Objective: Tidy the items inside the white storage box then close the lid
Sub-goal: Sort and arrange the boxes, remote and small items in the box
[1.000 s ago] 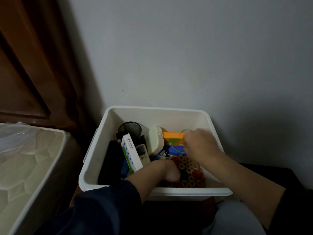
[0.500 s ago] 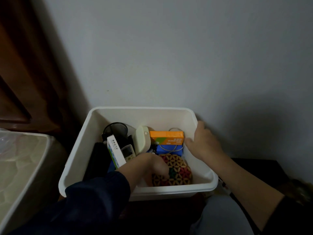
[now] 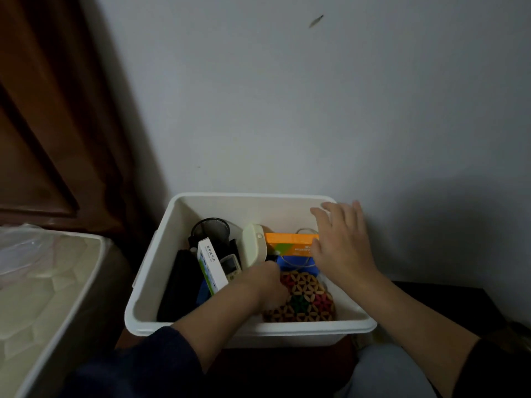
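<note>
The white storage box [image 3: 149,271] stands open against the wall, with no lid in view. Inside are a black mesh cup [image 3: 211,228], a white and green carton [image 3: 211,265], a remote [image 3: 232,267], a cream device [image 3: 253,248], an orange box [image 3: 287,244] and a patterned woven pouch [image 3: 307,303]. My left hand [image 3: 267,285] reaches down into the middle of the box beside the pouch, its fingers hidden. My right hand [image 3: 342,248] is spread flat over the orange box's right end and the box's right wall.
A mattress [image 3: 43,297] lies close on the left. Brown wood panelling [image 3: 57,110] fills the left background and a grey wall [image 3: 287,110] rises right behind the box. A dark surface [image 3: 445,305] lies to the right of the box.
My right hand left the box's right rim and now spreads over the orange box's end. My left hand stays low in the box by the pouch.
</note>
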Demonstrator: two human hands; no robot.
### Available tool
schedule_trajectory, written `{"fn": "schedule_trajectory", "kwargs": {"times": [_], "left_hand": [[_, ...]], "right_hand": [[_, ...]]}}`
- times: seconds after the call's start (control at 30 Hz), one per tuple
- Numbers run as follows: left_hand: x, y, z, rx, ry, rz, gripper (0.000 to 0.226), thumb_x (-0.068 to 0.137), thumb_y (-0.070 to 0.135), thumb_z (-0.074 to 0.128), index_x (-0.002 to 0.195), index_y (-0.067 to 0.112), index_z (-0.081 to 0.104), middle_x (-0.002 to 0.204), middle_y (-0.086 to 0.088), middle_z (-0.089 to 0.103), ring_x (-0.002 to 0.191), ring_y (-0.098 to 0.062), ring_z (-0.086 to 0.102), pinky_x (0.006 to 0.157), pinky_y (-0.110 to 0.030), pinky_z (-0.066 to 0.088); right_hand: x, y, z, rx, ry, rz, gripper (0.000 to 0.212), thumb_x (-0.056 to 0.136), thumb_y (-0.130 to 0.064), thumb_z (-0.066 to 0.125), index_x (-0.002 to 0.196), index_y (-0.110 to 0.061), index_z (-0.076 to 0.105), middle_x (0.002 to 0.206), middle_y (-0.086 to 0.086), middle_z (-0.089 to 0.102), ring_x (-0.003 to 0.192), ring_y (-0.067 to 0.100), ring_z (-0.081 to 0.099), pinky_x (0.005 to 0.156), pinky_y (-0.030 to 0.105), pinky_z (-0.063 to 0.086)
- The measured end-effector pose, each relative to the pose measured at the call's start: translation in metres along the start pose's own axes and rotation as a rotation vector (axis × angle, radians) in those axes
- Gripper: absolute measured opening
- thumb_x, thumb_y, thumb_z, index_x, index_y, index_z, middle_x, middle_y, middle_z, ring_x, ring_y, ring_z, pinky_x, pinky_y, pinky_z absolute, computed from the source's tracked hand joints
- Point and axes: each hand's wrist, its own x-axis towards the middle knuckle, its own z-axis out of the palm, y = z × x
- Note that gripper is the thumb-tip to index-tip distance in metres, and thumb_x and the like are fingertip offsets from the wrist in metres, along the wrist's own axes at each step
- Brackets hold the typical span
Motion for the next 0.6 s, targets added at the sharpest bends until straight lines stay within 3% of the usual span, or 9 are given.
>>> {"fn": "schedule_trajectory", "kwargs": {"times": [0.07,0.13,0.23,0.3,0.43,0.6], "left_hand": [[-0.013,-0.015,-0.013,0.091,0.294,0.105,0.026,0.097,0.026,0.055,0.119,0.02,0.066,0.12,-0.004,0.064,0.109,-0.027,0.064,0.094,-0.044,0.055],[-0.03,-0.03,-0.023,0.275,0.596,0.122,0.032,0.095,0.031,0.055,0.126,0.028,0.062,0.127,0.001,0.058,0.12,-0.026,0.055,0.103,-0.044,0.044],[-0.052,-0.057,-0.031,0.302,0.907,0.031,0.04,0.086,0.028,0.065,0.126,0.025,0.062,0.132,-0.004,0.056,0.124,-0.032,0.049,0.108,-0.047,0.035],[-0.06,-0.066,-0.028,0.288,0.824,-0.045,0.05,0.089,0.037,0.065,0.136,0.028,0.053,0.146,-0.007,0.043,0.133,-0.032,0.042,0.113,-0.048,0.034],[-0.064,-0.079,-0.015,0.151,0.622,-0.071,0.059,0.096,0.051,0.056,0.15,0.04,0.035,0.16,-0.004,0.016,0.143,-0.029,0.03,0.116,-0.046,0.036],[-0.055,-0.081,-0.013,0.061,0.561,-0.042,0.048,0.098,0.052,0.055,0.145,0.046,0.044,0.161,-0.004,0.012,0.142,-0.031,0.031,0.112,-0.048,0.04]], "right_hand": [[0.003,-0.018,0.001,0.152,-0.049,-0.052,0.044,0.087,-0.031,0.063,0.13,-0.022,0.066,0.119,-0.002,0.069,0.112,0.025,0.058,0.109,0.046,0.043],[0.006,-0.042,0.003,0.324,-0.256,0.066,0.033,0.093,-0.044,0.056,0.118,-0.026,0.066,0.105,-0.007,0.07,0.099,0.02,0.063,0.09,0.041,0.053],[0.016,-0.076,0.015,0.482,-0.515,0.283,0.044,0.096,-0.061,0.052,0.088,-0.019,0.063,0.082,-0.003,0.066,0.077,0.021,0.065,0.063,0.034,0.05],[0.023,-0.089,0.026,0.46,-0.589,0.341,0.05,0.097,-0.062,0.05,0.073,-0.019,0.057,0.072,0.001,0.063,0.068,0.024,0.062,0.059,0.032,0.048],[0.034,-0.11,0.042,0.524,-0.708,0.486,0.047,0.095,-0.061,0.053,0.092,-0.015,0.065,0.084,0.006,0.073,0.073,0.026,0.075,0.072,0.043,0.066],[0.038,-0.117,0.057,0.553,-0.692,0.555,0.04,0.094,-0.053,0.063,0.096,-0.014,0.065,0.078,0.004,0.071,0.059,0.021,0.072,0.047,0.03,0.061]]}}
